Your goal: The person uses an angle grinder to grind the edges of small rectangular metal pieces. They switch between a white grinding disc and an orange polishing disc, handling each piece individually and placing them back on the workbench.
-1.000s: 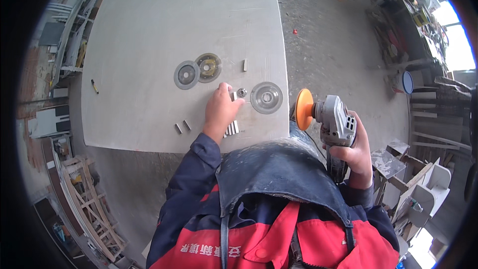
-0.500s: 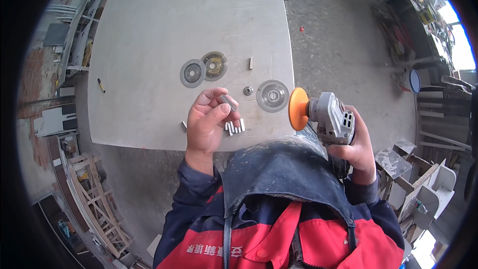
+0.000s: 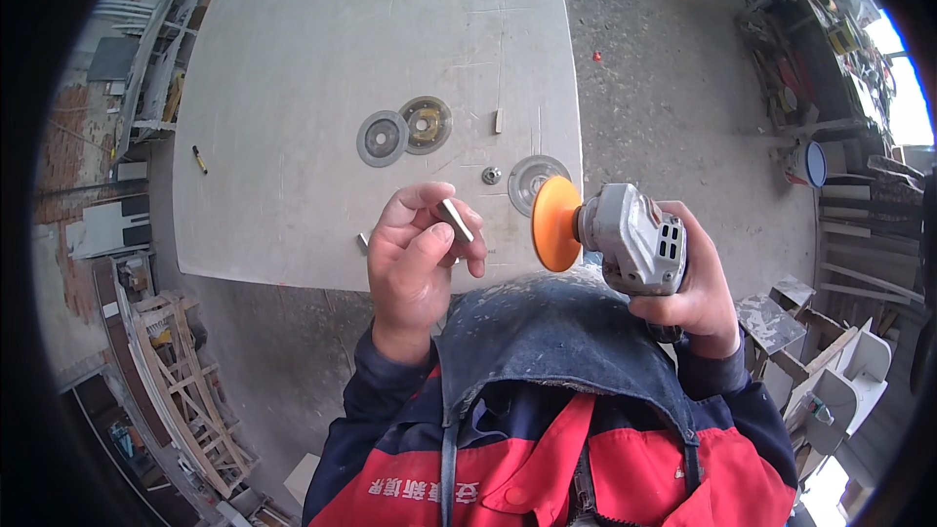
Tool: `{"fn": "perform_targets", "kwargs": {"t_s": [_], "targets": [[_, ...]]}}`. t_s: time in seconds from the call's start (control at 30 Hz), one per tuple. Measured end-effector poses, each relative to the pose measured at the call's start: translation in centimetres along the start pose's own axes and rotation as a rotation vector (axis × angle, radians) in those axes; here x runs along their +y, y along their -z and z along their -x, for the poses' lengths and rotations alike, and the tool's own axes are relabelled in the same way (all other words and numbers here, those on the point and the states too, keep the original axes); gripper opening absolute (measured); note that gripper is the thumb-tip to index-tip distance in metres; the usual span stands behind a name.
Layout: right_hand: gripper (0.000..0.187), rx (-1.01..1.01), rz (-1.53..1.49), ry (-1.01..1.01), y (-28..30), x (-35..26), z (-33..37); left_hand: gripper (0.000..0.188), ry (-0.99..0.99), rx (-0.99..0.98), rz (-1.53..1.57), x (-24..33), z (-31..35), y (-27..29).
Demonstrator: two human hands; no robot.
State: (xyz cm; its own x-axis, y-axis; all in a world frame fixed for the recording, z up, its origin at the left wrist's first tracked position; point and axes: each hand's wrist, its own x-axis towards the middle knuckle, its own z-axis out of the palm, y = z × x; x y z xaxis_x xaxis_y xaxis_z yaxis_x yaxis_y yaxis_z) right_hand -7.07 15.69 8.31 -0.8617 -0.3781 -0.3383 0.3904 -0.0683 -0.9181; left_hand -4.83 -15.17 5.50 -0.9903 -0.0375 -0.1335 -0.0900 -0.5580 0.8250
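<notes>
Orange disc (image 3: 556,223) facing left, a worn gray angle grinder (image 3: 639,239) was held beside the right-hand edge of a pale table (image 3: 293,59) by a person in a dark, speckled apron (image 3: 547,332). In view, the disc overlapped that edge and part of a gray round blade (image 3: 535,176) lying near it. A strip of tabletop showed between the orange disc and the left hand (image 3: 420,249). Beyond the hands, the surface stretched to the upper border of the view; to the right, gray floor (image 3: 673,117) ran from the table to a bucket (image 3: 805,165) and shelving (image 3: 830,24). The table's near edge passed just beyond the apron.

The right hand (image 3: 703,283) was clamped around the grinder, its fingertips mostly hidden behind the casing. The left thumb and fingers pinched a small bar (image 3: 456,221), raised and tilted, its upper end leaning left, one narrow face pale and the side darker. The grinder's casing was scuffed, with dark vent slots. Past the left hand lay a small metal fitting (image 3: 491,176), another short bar (image 3: 499,122) and two overlapping blades (image 3: 381,139).
</notes>
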Motion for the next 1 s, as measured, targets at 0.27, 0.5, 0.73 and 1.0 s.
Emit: {"fn": "perform_targets", "kwargs": {"t_s": [0.27,0.5,0.73,1.0], "targets": [[0.085,-0.005,0.073,0.03,-0.2,-0.6,-0.2,0.023,-0.071,0.109,-0.052,0.3,0.3,-1.5],[0.083,-0.05,0.03,0.008,-1.2,-1.7,-0.7,0.025,-0.122,0.076,-0.101,0.8,0.9,-1.4],[0.08,-0.096,0.091,0.047,-1.7,-2.2,-1.2,0.024,-0.211,0.082,-0.196,0.5,1.4,-1.6],[0.085,-0.149,0.203,0.082,-2.0,-2.2,-1.8,0.023,-0.208,0.164,-0.322,0.2,2.2,-1.6]]}}
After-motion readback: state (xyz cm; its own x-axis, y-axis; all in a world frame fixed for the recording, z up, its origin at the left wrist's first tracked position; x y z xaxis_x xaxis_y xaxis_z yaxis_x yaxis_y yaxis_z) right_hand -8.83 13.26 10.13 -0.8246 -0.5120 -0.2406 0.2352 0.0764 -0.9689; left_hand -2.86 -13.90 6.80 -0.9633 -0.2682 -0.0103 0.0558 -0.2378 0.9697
